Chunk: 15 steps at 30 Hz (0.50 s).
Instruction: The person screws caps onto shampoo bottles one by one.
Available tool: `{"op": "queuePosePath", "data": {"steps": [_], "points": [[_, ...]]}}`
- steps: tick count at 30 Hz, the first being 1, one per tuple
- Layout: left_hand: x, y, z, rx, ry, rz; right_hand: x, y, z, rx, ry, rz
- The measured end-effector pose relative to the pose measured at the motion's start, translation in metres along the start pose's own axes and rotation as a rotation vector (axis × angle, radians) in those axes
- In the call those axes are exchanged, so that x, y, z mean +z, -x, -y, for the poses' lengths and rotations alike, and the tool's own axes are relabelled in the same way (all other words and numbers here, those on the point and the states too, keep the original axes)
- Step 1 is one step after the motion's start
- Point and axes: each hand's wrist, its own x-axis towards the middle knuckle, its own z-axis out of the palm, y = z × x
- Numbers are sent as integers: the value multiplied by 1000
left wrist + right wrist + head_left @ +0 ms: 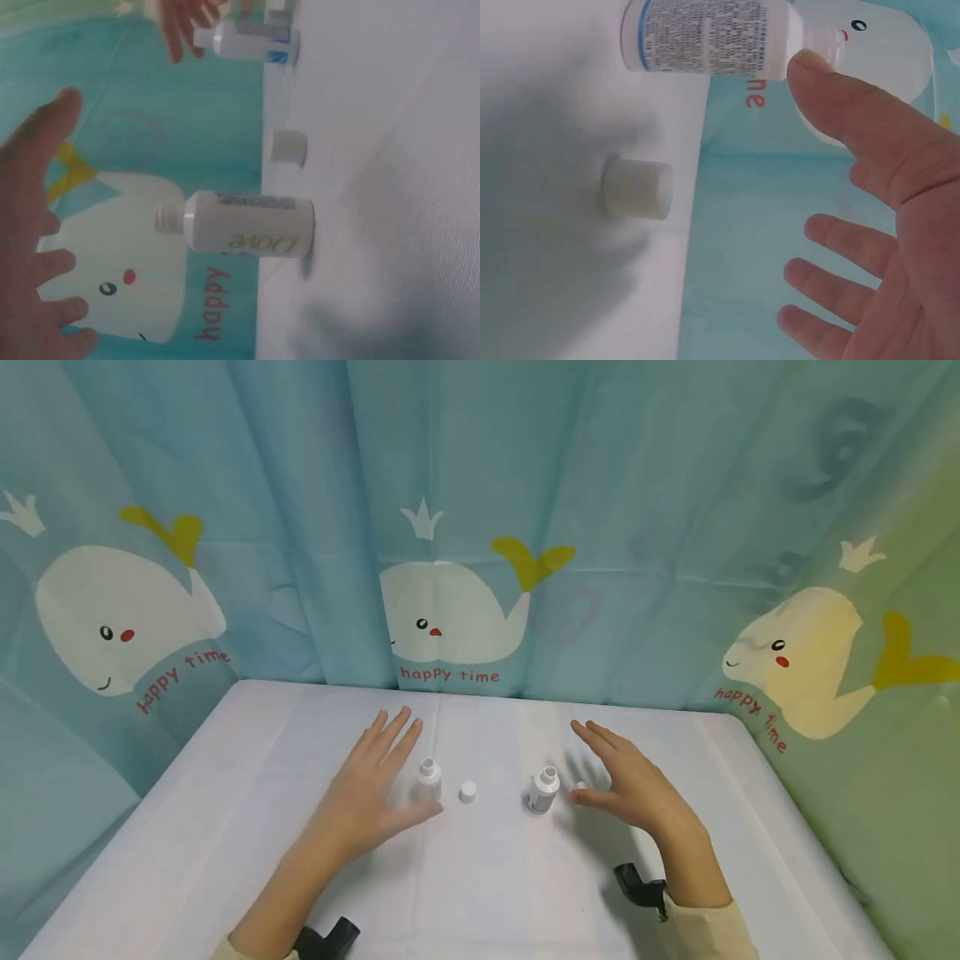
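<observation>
Two small white bottles stand upright and uncapped on the table. The left bottle (429,781), with "Dove" lettering on its label (262,244), is just right of my left hand (367,793). That hand is spread above the table, thumb and fingers apart, holding nothing. A white cap (468,792) sits beside this bottle. The right bottle (543,791) carries dense small print (705,37) and stands left of my right hand (637,785), which is also spread and holds nothing. A second white cap (637,187) stands near it, partly hidden behind the right thumb in the head view.
A white cloth covers the table (480,885). Behind it and at both sides hangs a blue-green curtain (645,568) printed with whales. Black wrist mounts (641,887) sit below both hands.
</observation>
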Motion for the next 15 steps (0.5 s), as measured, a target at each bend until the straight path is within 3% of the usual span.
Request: {"op": "queuePosePath", "data": {"steps": [15], "points": [[3,2,-11,68,37,8,9,-1,-10,-4,5,17]]}}
